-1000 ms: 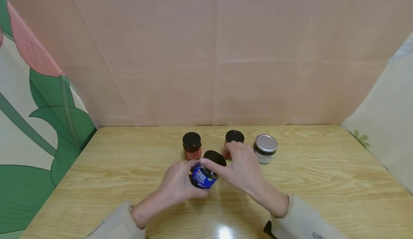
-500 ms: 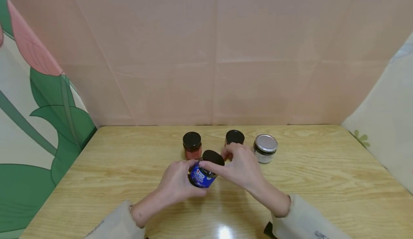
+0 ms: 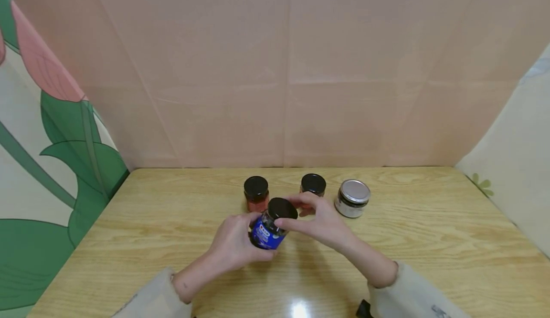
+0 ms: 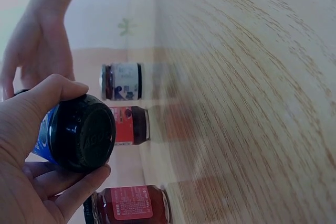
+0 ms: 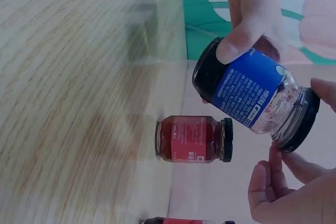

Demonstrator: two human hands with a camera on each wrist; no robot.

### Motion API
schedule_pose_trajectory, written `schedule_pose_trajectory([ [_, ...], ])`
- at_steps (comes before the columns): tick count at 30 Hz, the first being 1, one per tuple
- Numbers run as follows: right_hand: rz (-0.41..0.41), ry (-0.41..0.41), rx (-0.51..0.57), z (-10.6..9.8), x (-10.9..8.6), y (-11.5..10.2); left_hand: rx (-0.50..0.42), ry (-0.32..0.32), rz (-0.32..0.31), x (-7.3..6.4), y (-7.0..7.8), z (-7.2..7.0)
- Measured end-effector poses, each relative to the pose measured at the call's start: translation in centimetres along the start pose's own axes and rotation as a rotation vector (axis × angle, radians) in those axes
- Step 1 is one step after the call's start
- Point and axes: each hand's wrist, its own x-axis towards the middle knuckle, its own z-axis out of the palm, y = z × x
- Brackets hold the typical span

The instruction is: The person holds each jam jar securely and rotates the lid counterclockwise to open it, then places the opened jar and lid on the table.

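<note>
My left hand [image 3: 234, 242] grips a glass jar with a blue label [image 3: 265, 236], tilted and held off the table. In the right wrist view, the left thumb lies across the lower part of this jar [image 5: 249, 87]. Its black lid [image 3: 282, 208] sits on top, toward my right hand [image 3: 328, 221]. Thumb and fingers of that hand span the lid's rim, the thumb on one side and fingertips on the other. The left wrist view shows the jar's dark base [image 4: 92, 135], with the lid mostly hidden there.
Behind the held jar stands a red jar with a black lid [image 3: 256, 194]. A second black-lidded jar [image 3: 313, 184] is partly hidden by my right hand. Right of it stands a silver-lidded jar [image 3: 353, 197]. The wooden table [image 3: 180, 213] meets a pink backdrop [image 3: 215, 93].
The right hand has shifted slightly right and its fingers have changed their place around the lid. The held jar has moved a little left; the left hand keeps its grip.
</note>
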Motion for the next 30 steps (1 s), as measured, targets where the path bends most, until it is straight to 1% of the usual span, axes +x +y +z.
schedule_pose_trajectory([
  [2,0.004,-0.021,0.045,-0.1,0.0,0.0,-0.005,0.002,0.004,0.0,0.0,0.0],
  [5,0.013,-0.032,0.074,-0.2,-0.1,-0.1,-0.011,0.003,0.004,0.0,-0.1,0.0],
  [13,0.015,-0.022,0.089,-0.2,0.0,-0.1,-0.009,0.004,-0.014,0.0,-0.2,0.0],
  [19,0.052,-0.018,0.083,-0.3,-0.1,0.0,0.014,0.018,-0.043,0.0,-0.4,-0.1],
  [22,0.053,-0.004,0.082,-0.3,0.0,0.0,0.016,0.019,-0.06,0.0,-0.5,-0.1],
  [26,0.063,0.006,0.09,-0.2,0.0,0.0,-0.006,0.017,-0.083,0.0,-0.8,-0.1],
  [30,0.087,0.003,0.116,-0.2,0.0,0.0,-0.032,0.037,-0.097,-0.1,-1.0,-0.1],
])
